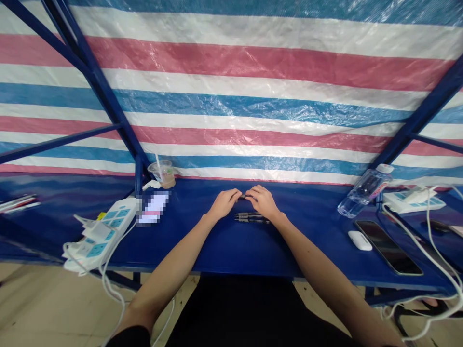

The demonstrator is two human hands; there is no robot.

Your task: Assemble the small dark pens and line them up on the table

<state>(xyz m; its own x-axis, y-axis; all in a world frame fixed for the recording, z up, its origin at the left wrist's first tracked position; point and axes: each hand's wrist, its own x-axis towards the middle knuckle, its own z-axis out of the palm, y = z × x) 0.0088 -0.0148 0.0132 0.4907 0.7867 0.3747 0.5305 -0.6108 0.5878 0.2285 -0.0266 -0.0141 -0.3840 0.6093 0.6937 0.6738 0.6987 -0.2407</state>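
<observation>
Two hands meet in the head view, well out over the blue table (231, 250). The left hand (224, 202) and the right hand (264, 201) curl their fingertips toward each other, and each is pinched closed on one end of a slim dark piece (246, 196) held just above the surface. The piece is too small to tell whether it is a whole pen or only part of one. Just below the hands, on the person's side, a few dark pens (251, 218) lie side by side on the table. As a judgement, one piece is being worked between the fingers, and the pens lying there are either finished or waiting; nothing shows which. Well off to the left stand a plastic cup (164, 174) and a white power strip (104, 231). To the right, apart from the hands, lie a water bottle (363, 192), a small white case (359, 240) and a phone (388, 246).
</observation>
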